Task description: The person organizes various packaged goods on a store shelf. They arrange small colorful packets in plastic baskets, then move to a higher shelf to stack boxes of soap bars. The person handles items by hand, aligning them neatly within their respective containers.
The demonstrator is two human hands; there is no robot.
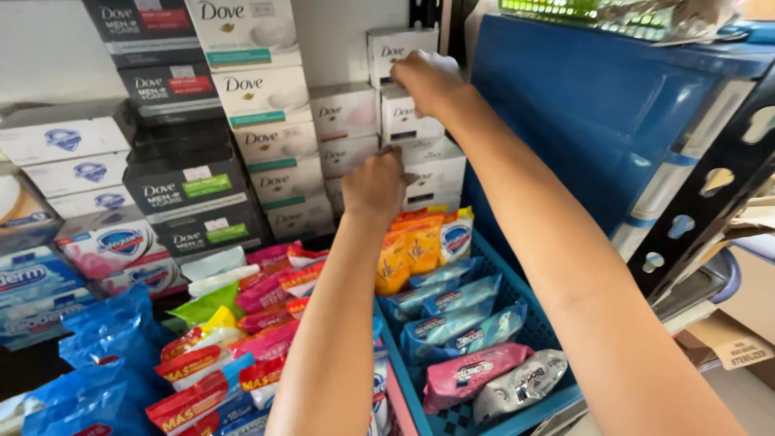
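White soap boxes (420,121) stack at upper centre; the right hand (426,79) pinches the top box, the left hand (375,184) grips a lower one, steadying the column.

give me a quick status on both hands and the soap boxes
Right hand on top white soap box. Left hand at lower white boxes. Nothing blocking.

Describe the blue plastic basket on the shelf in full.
The blue plastic basket has lattice walls and a plain rim. It sits at the right of the shelf, close beside a dark blue bin. It holds orange, blue, pink and silver soft packs, stacked in rows. Neither hand touches it; the left forearm crosses in front of its left edge.
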